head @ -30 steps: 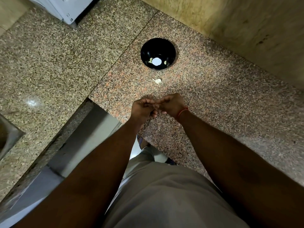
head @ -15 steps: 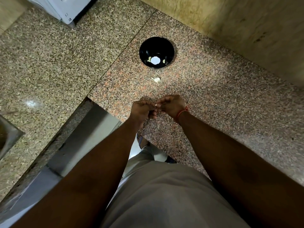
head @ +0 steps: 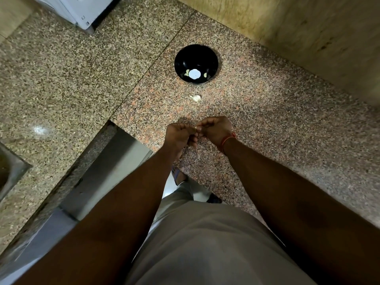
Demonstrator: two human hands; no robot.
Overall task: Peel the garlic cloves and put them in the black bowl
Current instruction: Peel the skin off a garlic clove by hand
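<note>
Head view: few peeled cloves [head: 205,75] in far bowl [head: 181,58]; one garlic piece [head: 196,98] near it; left hand [head: 178,135] and right hand [head: 216,129] pinching clove [head: 197,128], peeling apparently unfinished.

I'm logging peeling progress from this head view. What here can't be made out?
- Clove between left hand and right hand: curled fingers hide all but a pale sliver, so how much skin remains is unclear.
- Black bowl: the pale bits inside are too small to count.
- Garlic piece on the counter: too small to tell clove from skin.
</note>
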